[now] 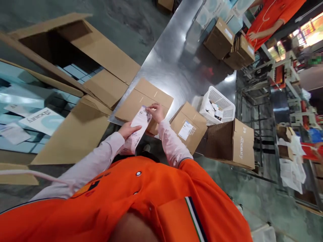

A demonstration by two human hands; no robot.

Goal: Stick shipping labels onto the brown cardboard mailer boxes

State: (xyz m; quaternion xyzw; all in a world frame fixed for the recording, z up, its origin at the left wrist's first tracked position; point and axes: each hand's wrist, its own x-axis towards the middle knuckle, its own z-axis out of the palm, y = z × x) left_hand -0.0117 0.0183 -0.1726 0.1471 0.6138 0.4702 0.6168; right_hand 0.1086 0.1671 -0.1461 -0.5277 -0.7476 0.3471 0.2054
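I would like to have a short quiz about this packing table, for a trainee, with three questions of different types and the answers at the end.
1. What does the left hand hold, with the fingers of the right hand at its upper end?
A) a roll of tape
B) a strip of printed paper
C) a pair of scissors

2. True or false: the white basket has walls with holes.

3. Fill in one word: the carton between the right forearm and the white basket bears a white, printed ____.

Key: 1. B; 2. True; 3. label
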